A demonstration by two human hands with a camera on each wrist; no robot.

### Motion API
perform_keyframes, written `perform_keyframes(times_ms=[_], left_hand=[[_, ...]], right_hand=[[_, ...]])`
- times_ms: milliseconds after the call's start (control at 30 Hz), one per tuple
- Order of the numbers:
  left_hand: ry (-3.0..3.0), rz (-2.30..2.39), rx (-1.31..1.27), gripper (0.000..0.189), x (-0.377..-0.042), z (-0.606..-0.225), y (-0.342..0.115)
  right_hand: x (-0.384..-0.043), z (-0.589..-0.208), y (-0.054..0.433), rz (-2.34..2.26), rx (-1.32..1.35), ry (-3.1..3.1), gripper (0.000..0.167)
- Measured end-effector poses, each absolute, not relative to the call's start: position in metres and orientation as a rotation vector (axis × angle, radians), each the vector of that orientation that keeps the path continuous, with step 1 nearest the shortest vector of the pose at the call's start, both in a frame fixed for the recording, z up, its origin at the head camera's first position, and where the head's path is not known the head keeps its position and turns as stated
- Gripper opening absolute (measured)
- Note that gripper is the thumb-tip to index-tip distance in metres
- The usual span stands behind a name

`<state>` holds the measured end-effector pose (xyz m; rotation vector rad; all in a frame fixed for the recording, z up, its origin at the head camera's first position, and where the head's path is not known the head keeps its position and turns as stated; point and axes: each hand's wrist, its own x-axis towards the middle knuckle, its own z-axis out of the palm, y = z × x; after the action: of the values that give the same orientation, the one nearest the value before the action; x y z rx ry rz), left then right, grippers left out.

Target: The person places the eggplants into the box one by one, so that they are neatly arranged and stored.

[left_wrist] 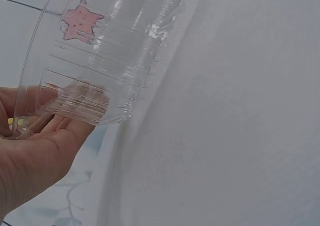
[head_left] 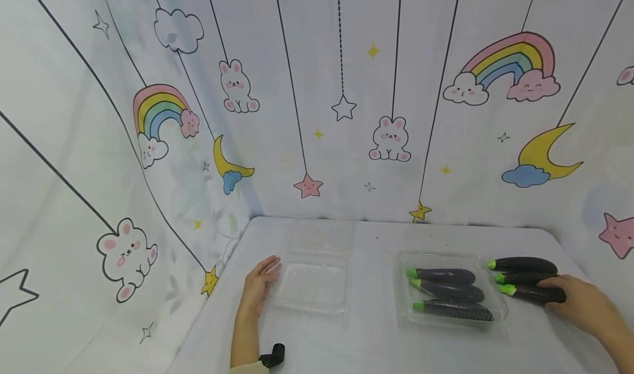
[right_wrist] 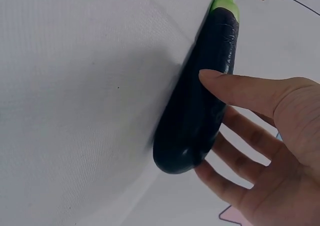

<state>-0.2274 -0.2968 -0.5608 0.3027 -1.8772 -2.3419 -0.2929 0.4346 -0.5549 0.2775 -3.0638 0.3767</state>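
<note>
Eggplant (right_wrist: 192, 100) sits pinched by the right hand (head_left: 578, 301). Relaxed left hand (head_left: 258, 286) touches a clear tray (head_left: 312, 283). Only the head view shows five more eggplants (head_left: 448, 291).

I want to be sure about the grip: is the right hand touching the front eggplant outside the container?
Touching. The right wrist view shows it: the right hand has its thumb lying directly on the front eggplant's dark skin.

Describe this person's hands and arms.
The left hand and right hand are bare, without gloves. A pale cream sleeve shows at the left forearm, beside a small black device with a rounded end. The right forearm is bare as far as it shows.
</note>
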Motion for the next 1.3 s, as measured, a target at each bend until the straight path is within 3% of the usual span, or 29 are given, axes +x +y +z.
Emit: perform_keyframes(times_ms=[767, 1300], left_hand=[[-1.85, -2.365, 0.284, 0.049, -0.228, -0.561, -0.287], [-1.853, -2.342, 0.28, 0.044, -0.231, -0.563, -0.275]], right_hand=[[-0.282, -0.532, 0.424, 0.394, 0.255, -2.959, 0.049], [-0.269, -0.494, 0.378, 0.406, 0.281, -2.837, 0.048]])
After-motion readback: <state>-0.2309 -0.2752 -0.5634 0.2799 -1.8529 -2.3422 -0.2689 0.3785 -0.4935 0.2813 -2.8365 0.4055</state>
